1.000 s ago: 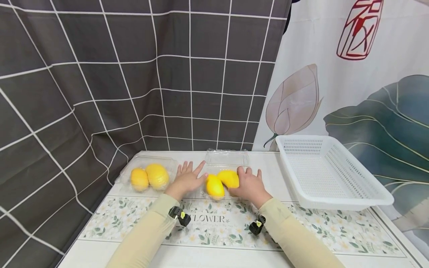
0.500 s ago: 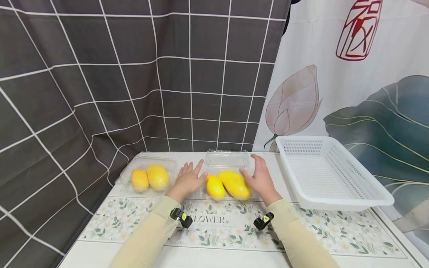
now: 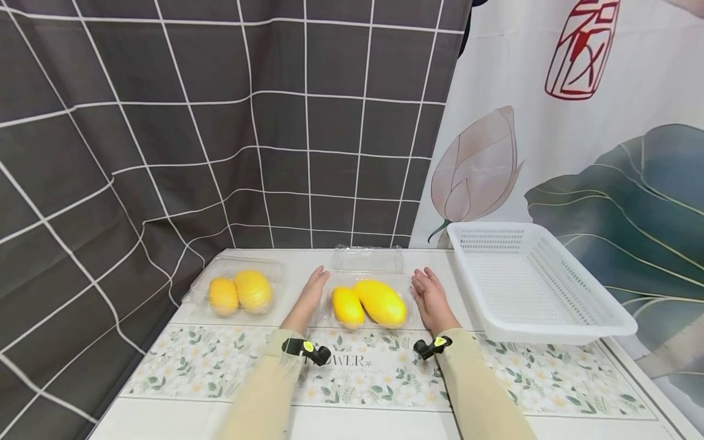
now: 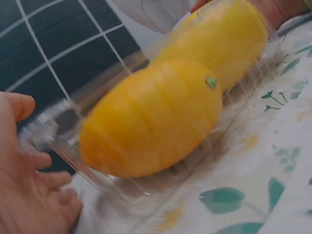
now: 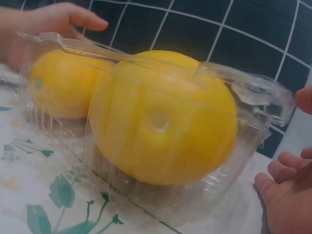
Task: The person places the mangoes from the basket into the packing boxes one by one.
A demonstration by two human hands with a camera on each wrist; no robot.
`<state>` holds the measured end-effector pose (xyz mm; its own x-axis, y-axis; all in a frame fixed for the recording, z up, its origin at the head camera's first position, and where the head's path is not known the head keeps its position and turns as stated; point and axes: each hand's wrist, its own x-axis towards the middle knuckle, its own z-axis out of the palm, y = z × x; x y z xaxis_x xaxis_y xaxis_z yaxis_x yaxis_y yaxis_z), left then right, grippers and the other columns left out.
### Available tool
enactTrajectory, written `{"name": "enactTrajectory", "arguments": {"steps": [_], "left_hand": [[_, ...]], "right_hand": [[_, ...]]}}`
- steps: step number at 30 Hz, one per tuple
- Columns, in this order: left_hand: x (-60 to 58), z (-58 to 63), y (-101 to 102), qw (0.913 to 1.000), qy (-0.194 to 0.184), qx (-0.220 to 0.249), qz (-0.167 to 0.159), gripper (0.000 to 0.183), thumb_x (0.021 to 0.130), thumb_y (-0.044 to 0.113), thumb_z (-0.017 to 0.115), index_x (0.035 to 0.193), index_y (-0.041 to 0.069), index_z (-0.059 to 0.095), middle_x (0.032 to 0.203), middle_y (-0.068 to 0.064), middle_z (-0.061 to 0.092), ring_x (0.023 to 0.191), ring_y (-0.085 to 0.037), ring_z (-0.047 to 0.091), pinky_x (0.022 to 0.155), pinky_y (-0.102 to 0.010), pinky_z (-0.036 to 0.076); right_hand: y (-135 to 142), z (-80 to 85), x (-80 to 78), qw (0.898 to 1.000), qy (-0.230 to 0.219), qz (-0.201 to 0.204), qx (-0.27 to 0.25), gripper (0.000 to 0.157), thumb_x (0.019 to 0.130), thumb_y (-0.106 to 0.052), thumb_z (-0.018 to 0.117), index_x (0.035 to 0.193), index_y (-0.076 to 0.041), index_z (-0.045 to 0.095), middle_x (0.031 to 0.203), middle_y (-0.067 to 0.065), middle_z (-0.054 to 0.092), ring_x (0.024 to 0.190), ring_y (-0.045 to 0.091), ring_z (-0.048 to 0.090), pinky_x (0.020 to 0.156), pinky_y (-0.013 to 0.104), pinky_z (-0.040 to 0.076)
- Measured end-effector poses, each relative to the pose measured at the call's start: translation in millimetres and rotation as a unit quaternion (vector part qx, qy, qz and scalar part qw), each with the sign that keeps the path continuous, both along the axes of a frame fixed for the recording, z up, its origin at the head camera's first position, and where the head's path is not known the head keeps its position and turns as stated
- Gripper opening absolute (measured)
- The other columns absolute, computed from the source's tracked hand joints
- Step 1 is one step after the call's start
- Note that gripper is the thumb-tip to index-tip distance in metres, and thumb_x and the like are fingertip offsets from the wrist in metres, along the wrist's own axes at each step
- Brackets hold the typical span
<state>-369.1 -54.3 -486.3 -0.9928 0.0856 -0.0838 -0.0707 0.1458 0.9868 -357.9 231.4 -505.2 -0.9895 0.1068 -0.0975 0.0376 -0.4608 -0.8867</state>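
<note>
A clear plastic clamshell box [image 5: 229,170] stands in the middle of the table with its lid [image 3: 367,259] folded back toward the curtain. Two fruits lie side by side in it: a small lemon [image 4: 151,119] with a green stem spot, and a larger, long yellow mango-like fruit [image 3: 381,303]. On the box's left side my left hand [image 3: 311,293] is held upright, fingers extended, the palm facing the box. My right hand [image 3: 431,299] mirrors it on the other side, fingers loosely extended near the wall. Neither hand holds anything.
Another clear clamshell box [image 3: 277,272] with two yellow fruits [image 3: 253,291] stands at the left, its lid down. A white perforated basket [image 3: 555,333] sits on the right. A dark checked curtain [image 3: 280,140] hangs right behind the table [image 3: 330,423].
My right hand let go of the larger fruit, which now lies beside the lemon, and drew back to the right. My left hand turned upright and moved slightly off the box.
</note>
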Motion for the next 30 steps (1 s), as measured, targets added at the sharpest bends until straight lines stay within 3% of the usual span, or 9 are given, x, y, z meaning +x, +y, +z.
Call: {"name": "enactTrajectory", "arguments": {"steps": [2,4,6,10,19,23,30], "left_hand": [[-0.1,-5.2,2.1,0.9955,-0.013,0.094,-0.004,0.061,0.097,0.037,0.039,0.147,0.011,0.018,0.151,-0.012,0.016,0.138,-0.028,0.013,0.111,-0.042,0.011],[-1.2,-9.9,5.2,0.9851,-0.017,0.171,-0.011,0.06,0.097,0.033,0.041,0.147,0.009,0.016,0.152,-0.012,0.013,0.138,-0.027,0.01,0.112,-0.04,0.01],[-2.8,-13.5,8.3,0.9779,-0.017,0.208,-0.016,0.06,0.097,0.03,0.042,0.147,0.009,0.016,0.152,-0.012,0.013,0.138,-0.027,0.009,0.112,-0.041,0.009],[-4.2,-17.7,13.3,0.976,-0.021,0.215,-0.025,0.058,0.097,0.027,0.041,0.147,0.01,0.017,0.151,-0.011,0.016,0.138,-0.028,0.009,0.111,-0.043,0.008],[3.1,-16.4,14.1,0.9768,-0.021,0.211,-0.028,0.055,0.097,0.018,0.038,0.147,0.011,0.016,0.151,-0.006,0.02,0.135,-0.027,0.022,0.112,-0.04,0.008],[4.0,-21.6,13.0,0.9744,-0.011,0.223,-0.022,0.055,0.096,0.011,0.037,0.147,0.011,0.017,0.151,-0.008,0.02,0.134,-0.028,0.026,0.112,-0.04,0.008],[8.1,-20.2,12.3,0.9701,0.017,0.241,-0.019,0.063,0.087,-0.006,0.031,0.147,0.009,0.018,0.151,-0.009,0.017,0.132,-0.031,0.03,0.111,-0.04,0.014]], "right_hand": [[-3.1,-0.8,-2.2,1.0,0.0,-0.003,-0.014,0.068,0.096,-0.018,0.046,0.148,-0.011,0.004,0.15,0.011,0.018,0.134,0.021,0.025,0.108,0.031,0.024],[-6.1,-1.3,-4.1,1.0,0.004,-0.004,-0.024,0.067,0.095,-0.013,0.046,0.148,-0.008,0.004,0.15,0.014,0.018,0.134,0.022,0.025,0.109,0.03,0.023],[-8.9,-1.6,-5.6,0.999,0.006,-0.004,-0.031,0.066,0.095,-0.008,0.045,0.147,-0.005,0.005,0.149,0.016,0.019,0.134,0.023,0.025,0.109,0.029,0.021],[-12.1,-2.4,-6.9,1.0,0.001,0.001,-0.031,0.063,0.095,-0.006,0.044,0.147,-0.003,0.008,0.148,0.016,0.022,0.133,0.022,0.026,0.108,0.029,0.022],[-11.9,-4.4,-3.9,0.997,0.022,0.068,-0.039,0.052,0.099,-0.007,0.031,0.146,0.001,0.007,0.148,0.019,0.02,0.133,0.026,0.027,0.106,0.036,0.028],[-13.0,-7.3,-4.9,0.997,0.026,0.069,-0.019,0.052,0.097,-0.005,0.031,0.145,0.0,0.013,0.148,0.018,0.023,0.132,0.025,0.029,0.105,0.037,0.03],[-15.1,-6.7,-5.4,0.997,0.039,0.064,0.013,0.06,0.087,0.006,0.031,0.145,-0.001,0.019,0.147,0.015,0.024,0.131,0.026,0.031,0.104,0.038,0.031]]}}
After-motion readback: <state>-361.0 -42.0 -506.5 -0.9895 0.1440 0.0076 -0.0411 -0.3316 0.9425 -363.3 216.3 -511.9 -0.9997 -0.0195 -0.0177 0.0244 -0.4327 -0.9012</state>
